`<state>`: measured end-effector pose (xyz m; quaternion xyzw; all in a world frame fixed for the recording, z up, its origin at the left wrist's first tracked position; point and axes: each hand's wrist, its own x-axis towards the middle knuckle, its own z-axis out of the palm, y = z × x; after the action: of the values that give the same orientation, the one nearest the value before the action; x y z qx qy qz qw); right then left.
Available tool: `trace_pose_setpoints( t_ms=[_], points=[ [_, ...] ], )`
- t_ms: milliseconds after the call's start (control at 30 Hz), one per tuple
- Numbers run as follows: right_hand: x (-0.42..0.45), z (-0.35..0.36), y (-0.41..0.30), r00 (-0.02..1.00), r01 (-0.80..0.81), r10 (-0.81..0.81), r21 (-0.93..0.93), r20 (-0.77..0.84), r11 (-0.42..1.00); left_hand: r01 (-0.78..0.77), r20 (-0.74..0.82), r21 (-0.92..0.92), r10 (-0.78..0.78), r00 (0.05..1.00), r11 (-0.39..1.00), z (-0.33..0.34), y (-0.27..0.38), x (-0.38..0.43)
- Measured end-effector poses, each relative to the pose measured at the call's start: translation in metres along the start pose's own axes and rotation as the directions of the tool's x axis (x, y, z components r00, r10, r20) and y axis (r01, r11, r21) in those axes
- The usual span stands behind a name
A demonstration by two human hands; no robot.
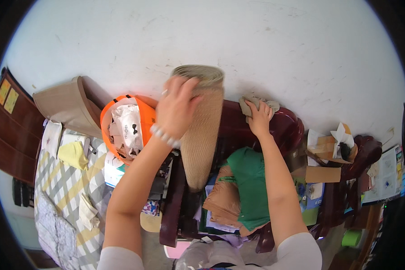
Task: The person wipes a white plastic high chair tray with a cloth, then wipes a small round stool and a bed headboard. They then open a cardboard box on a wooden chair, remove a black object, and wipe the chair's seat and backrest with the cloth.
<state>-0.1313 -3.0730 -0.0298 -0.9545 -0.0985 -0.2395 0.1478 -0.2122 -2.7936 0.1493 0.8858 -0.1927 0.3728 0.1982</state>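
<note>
A rolled woven mat point(202, 135) stands upright before me, its coiled end up near the wall. My left hand point(179, 104), with a beaded bracelet at the wrist, is at the mat's upper left side; it is blurred, and its grip cannot be made out. My right hand point(260, 118) presses on a crumpled grey-brown cloth point(251, 103) at the top rail of a dark red wooden bench point(234, 118). On the bench below lie a green folded garment point(248, 189) and brown folded clothing point(222, 202).
An orange bag point(106, 135) holding wrapped packets stands left of the mat. Beyond it are a brown curved panel point(67, 104) and a bed with a checked cover point(94, 179) bearing cloths. An open cardboard box point(324, 173) is at the right. The white wall point(202, 37) rises behind the bench.
</note>
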Motion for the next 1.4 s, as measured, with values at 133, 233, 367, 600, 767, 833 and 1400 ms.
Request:
trace_pose_setpoints(
  t_ms=[133,233,367,600,767,833,1400],
  points=[
    [0.009,0.013,-0.033,0.993,-0.086,0.083,-0.033,-0.087,0.996,0.021,-0.098,0.047,-0.016,0.995,0.999,-0.082,-0.014,-0.058],
    [0.015,0.042,-0.089,0.994,-0.065,0.07,0.061,-0.087,0.996,0.064,-0.08,0.1,-0.056,0.995,0.993,-0.105,-0.017,-0.076],
    [0.032,0.08,-0.144,0.978,0.207,-0.204,0.203,-0.035,0.957,0.04,-0.083,0.128,-0.029,0.996,0.991,-0.087,-0.016,-0.062],
    [0.015,0.086,-0.11,0.805,0.588,-0.592,0.078,0.035,0.805,0.018,-0.08,0.203,-0.001,0.997,0.979,-0.02,-0.018,-0.007],
    [-0.028,0.015,0.032,0.975,0.214,-0.219,-0.105,-0.043,0.971,-0.024,-0.08,0.166,0.038,0.996,0.986,0.01,-0.014,0.005],
    [-0.035,-0.005,0.071,0.99,0.11,-0.121,-0.135,-0.077,0.985,-0.042,-0.075,0.173,0.055,0.996,0.984,0.019,-0.013,0.01],
    [-0.154,-0.028,0.162,0.977,-0.212,0.21,0.084,0.037,0.974,-0.06,-0.001,0.147,0.06,0.998,0.987,0.069,0.033,0.033]
  ],
)
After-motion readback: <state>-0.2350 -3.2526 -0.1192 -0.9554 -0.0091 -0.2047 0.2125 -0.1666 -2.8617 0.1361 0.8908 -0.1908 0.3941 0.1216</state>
